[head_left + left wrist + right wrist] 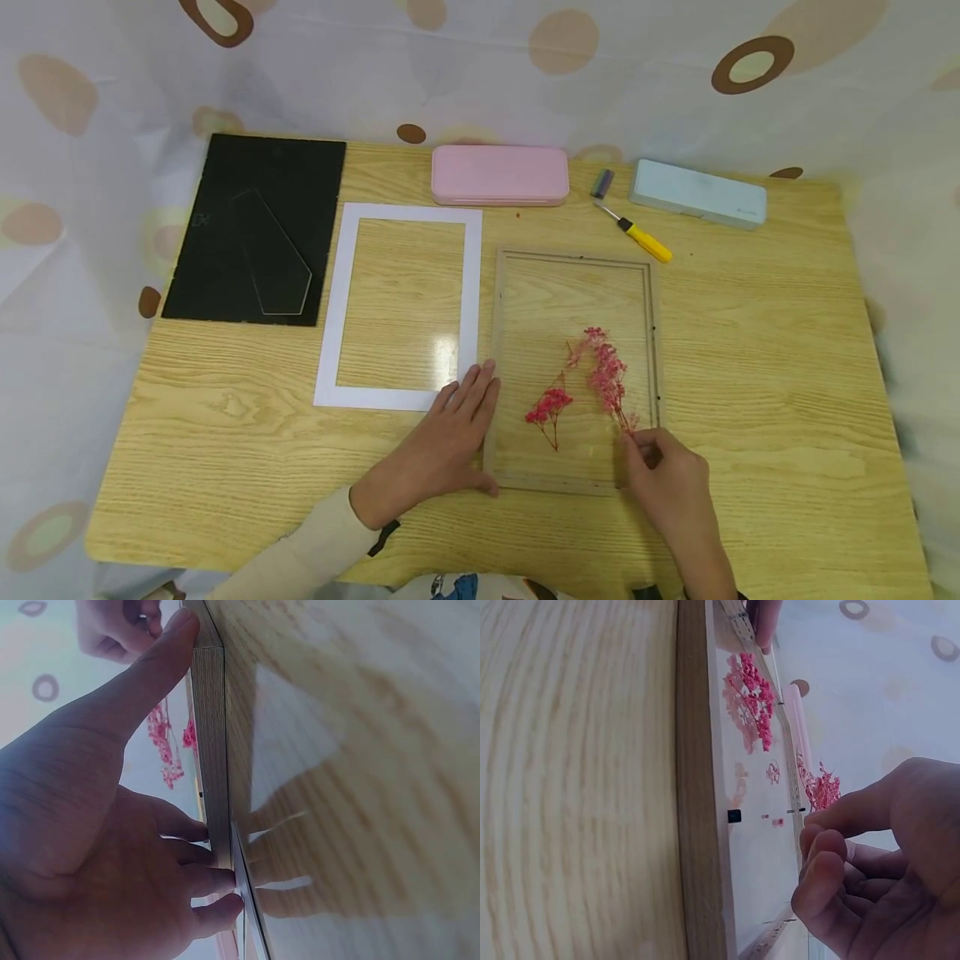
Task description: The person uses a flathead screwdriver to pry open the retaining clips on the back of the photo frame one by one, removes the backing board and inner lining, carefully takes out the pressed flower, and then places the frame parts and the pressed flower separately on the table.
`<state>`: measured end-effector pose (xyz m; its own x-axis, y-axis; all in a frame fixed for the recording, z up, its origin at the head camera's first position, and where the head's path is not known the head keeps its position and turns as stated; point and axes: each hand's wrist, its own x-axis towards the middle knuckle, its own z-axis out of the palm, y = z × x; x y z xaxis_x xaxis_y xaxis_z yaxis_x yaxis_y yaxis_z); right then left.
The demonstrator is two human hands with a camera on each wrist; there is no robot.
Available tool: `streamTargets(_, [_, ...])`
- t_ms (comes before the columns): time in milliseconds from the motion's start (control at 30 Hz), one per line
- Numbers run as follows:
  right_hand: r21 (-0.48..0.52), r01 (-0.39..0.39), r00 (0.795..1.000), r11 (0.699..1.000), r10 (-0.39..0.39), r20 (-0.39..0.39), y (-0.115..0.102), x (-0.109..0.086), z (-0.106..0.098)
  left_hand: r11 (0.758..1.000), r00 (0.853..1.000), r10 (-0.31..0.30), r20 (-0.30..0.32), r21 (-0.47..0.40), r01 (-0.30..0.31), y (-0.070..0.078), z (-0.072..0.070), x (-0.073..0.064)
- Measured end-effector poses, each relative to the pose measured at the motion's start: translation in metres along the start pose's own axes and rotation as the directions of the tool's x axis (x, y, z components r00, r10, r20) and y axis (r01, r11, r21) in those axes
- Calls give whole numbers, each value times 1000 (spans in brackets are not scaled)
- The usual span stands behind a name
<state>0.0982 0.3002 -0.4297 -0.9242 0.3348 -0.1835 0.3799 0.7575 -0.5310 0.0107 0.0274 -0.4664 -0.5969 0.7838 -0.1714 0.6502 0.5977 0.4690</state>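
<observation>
A wooden picture frame (573, 486) lies flat on the table, a clear pane inside it. My right hand (670, 479) pinches the stem end of a pink dried flower sprig (607, 371) above the frame's lower right part; the right wrist view shows thumb and fingertips together at the stem. A smaller pink sprig (550, 407) lies on the pane to the left. Along the frame's left side rests my left hand (442, 446), fingers extended and thumb by the lower left corner. Its fingertips also reach the edge of a white mat border (337, 317).
A black backing board (206, 267) with a stand leg lies at the far left. Along the back are a pink case (499, 175), a pale blue case (697, 193), a small dark eraser-like block (602, 183) and a yellow-handled screwdriver (645, 240).
</observation>
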Motion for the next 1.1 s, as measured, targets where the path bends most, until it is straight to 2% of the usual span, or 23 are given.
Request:
streamTargets(300, [4,80,994,997,-79,-79,5,8,-7,1000,1000,-3,-3,1,3,-1,0,0])
streamTargets(467, [-9,130,981,991,-130,-145,9,20,-16,1000,1000,-5,-3,-4,5,-2,1,0])
streamTargets(600, [-14,122,976,992,-123,-181,16,35,-25,1000,1000,-10,0,-14,10,-2,2,-1])
streamTargets(833, [32,100,981,994,-94,-168,30,74,-47,1000,1000,-13,10,-18,13,-1,1,-1])
streamTargets(967, [9,166,977,986,-163,-134,40,106,-61,1000,1000,-15,19,-13,15,-1,1,-1])
streamTargets(1100, [-58,266,961,962,-269,-59,53,141,-75,1000,1000,-11,17,-8,11,-1,1,-1])
